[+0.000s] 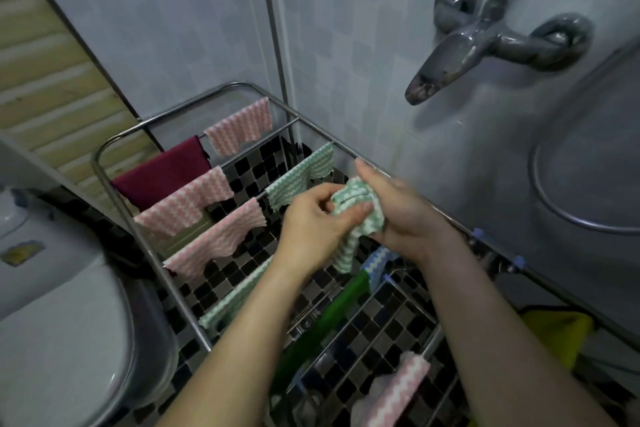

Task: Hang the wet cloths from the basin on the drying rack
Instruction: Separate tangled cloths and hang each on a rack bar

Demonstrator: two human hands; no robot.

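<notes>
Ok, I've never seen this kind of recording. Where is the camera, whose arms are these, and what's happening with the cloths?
There is no machine here. A person wears one wide-angle camera on the head, so you look down along their own bare arms. The left hand and the right hand both grip a crumpled green-and-white cloth, fingers curled round it, above a metal drying rack. Draped over the rack's bars are several pink-and-white cloths, a maroon cloth and a hung green-and-white cloth. The rack stands on a black-and-white mosaic floor, and a wall tap is at upper right.
</notes>
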